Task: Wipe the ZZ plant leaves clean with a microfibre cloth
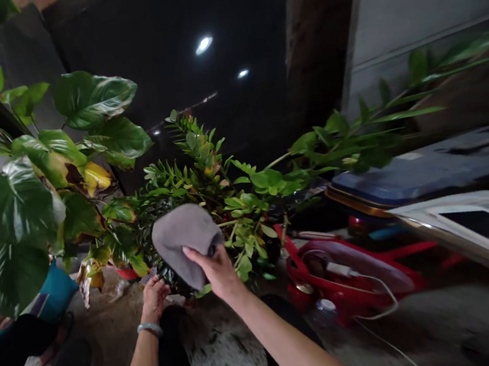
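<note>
Probable cloth (182, 238) in right fingers (197, 257), leaves (266, 180) crowding

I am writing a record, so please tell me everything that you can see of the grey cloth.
The grey cloth looks soft, plain and matte, like fabric, bunched into a rounded shape with its lower end hanging. The right hand grips it at its right side. It is held in front of the leafy plant; whether the two touch is unclear. Its far side is hidden.

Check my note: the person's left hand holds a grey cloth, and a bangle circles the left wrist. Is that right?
Wrong hand: the head view shows the grey cloth in the right hand. The bangle does circle the left wrist.
</note>
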Tool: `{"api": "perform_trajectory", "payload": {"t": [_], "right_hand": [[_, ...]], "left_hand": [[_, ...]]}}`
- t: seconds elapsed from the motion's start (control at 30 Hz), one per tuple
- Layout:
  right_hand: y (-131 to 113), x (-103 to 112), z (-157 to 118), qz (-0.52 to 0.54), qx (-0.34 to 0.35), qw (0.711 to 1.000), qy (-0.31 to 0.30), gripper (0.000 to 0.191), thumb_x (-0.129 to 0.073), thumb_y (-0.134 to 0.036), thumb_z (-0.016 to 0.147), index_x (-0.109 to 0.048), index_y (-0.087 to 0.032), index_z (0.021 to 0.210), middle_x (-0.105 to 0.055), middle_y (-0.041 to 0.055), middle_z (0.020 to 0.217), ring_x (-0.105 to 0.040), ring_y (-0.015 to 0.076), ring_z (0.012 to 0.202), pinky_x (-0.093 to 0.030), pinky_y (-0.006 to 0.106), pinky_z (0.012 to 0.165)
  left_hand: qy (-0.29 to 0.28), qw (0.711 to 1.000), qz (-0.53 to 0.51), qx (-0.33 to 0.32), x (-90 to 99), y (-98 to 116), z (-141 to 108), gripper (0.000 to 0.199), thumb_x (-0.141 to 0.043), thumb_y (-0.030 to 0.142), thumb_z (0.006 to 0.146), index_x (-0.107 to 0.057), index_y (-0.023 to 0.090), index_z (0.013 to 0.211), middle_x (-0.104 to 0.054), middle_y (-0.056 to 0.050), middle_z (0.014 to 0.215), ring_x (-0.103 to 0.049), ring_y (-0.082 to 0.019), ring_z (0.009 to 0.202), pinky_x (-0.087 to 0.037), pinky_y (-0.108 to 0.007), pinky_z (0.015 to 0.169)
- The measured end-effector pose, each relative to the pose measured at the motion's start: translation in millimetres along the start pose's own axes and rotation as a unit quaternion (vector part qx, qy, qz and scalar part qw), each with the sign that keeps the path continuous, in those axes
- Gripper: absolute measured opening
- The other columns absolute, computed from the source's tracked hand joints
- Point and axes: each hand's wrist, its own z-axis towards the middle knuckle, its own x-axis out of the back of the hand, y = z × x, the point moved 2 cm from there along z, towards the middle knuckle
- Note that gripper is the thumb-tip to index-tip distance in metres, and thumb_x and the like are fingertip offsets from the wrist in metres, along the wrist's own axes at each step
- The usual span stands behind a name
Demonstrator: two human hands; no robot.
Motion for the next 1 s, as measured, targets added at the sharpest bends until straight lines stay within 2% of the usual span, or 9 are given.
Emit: {"api": "perform_trajectory", "payload": {"t": [0.1,0.2,0.37,0.43,0.57,0.67,0.73,0.87,1.0], "right_hand": [[-15,-8,33,0.008,0.075,0.997,0.034,0.043,-0.084,-0.035,0.051,-0.071,-0.023,0.090,-0.077,0.0066,0.108,-0.065,0.0291,0.116,-0.049,0.039,0.102],[9,-1,45,0.031,-0.001,0.997,0.074,0.039,-0.081,-0.038,0.050,-0.069,-0.021,0.084,-0.079,0.0082,0.096,-0.070,0.0321,0.106,-0.054,0.044,0.095],[56,27,22,0.050,-0.107,0.986,0.120,0.039,-0.082,-0.041,0.048,-0.067,-0.022,0.078,-0.079,0.0125,0.086,-0.073,0.0352,0.096,-0.059,0.044,0.082],[47,28,23,0.064,-0.077,0.988,0.119,0.043,-0.082,-0.044,0.052,-0.069,-0.021,0.087,-0.080,0.0115,0.094,-0.073,0.0335,0.100,-0.059,0.041,0.084],[-3,10,52,0.059,0.059,0.988,0.133,0.053,-0.081,-0.048,0.059,-0.069,-0.021,0.103,-0.077,0.0097,0.116,-0.067,0.0289,0.117,-0.053,0.036,0.096],[-17,-5,67,0.081,0.042,0.990,0.107,0.056,-0.081,-0.046,0.055,-0.067,-0.021,0.103,-0.076,0.0098,0.118,-0.067,0.0274,0.116,-0.052,0.038,0.098],[-5,-8,57,0.081,-0.014,0.994,0.076,0.050,-0.082,-0.042,0.051,-0.068,-0.021,0.095,-0.079,0.0097,0.106,-0.071,0.0298,0.105,-0.056,0.041,0.091],[34,5,-4,0.019,-0.106,0.994,0.003,0.034,-0.082,-0.036,0.052,-0.071,-0.023,0.081,-0.080,0.0084,0.084,-0.073,0.0362,0.092,-0.058,0.047,0.083],[25,16,-38,0.000,-0.118,0.993,-0.020,0.035,-0.085,-0.038,0.050,-0.070,-0.026,0.079,-0.080,0.0084,0.088,-0.073,0.0366,0.095,-0.057,0.043,0.081]], "left_hand": [[0.012,1.000,-0.014,0.003,-2.2,4,-4,0.037,-0.085,0.013,0.058,-0.056,0.022,0.079,-0.062,0.004,0.062,-0.063,-0.014,0.055,-0.054,-0.027,0.063],[0.015,1.000,-0.027,0.004,-3.1,7,-8,0.037,-0.086,0.012,0.059,-0.057,0.021,0.080,-0.064,0.004,0.063,-0.064,-0.014,0.055,-0.054,-0.026,0.062],[0.013,0.999,-0.031,0.010,-1.4,7,-9,0.036,-0.087,0.013,0.060,-0.057,0.021,0.078,-0.064,0.003,0.062,-0.065,-0.014,0.055,-0.054,-0.026,0.063],[0.015,0.999,-0.029,0.011,-1.2,7,-8,0.036,-0.088,0.014,0.059,-0.058,0.021,0.078,-0.064,0.003,0.063,-0.065,-0.014,0.055,-0.055,-0.027,0.063],[0.015,1.000,-0.025,0.008,-3.3,9,-9,0.038,-0.089,0.014,0.057,-0.059,0.021,0.080,-0.064,0.003,0.064,-0.064,-0.014,0.054,-0.054,-0.026,0.063],[0.014,1.000,-0.021,0.008,-5.3,9,-9,0.040,-0.089,0.015,0.057,-0.058,0.021,0.081,-0.064,0.003,0.062,-0.065,-0.014,0.055,-0.054,-0.025,0.061],[0.013,1.000,-0.021,0.008,-5.6,7,-8,0.040,-0.089,0.014,0.057,-0.057,0.021,0.081,-0.064,0.004,0.061,-0.065,-0.014,0.054,-0.053,-0.025,0.061],[0.003,1.000,-0.022,0.005,-3.8,3,-5,0.039,-0.088,0.016,0.054,-0.056,0.021,0.077,-0.064,0.003,0.060,-0.065,-0.015,0.055,-0.054,-0.027,0.062],[-0.007,1.000,-0.025,-0.004,-2.5,3,-5,0.037,-0.087,0.018,0.055,-0.058,0.020,0.079,-0.067,0.002,0.065,-0.067,-0.014,0.058,-0.054,-0.026,0.064]]}}
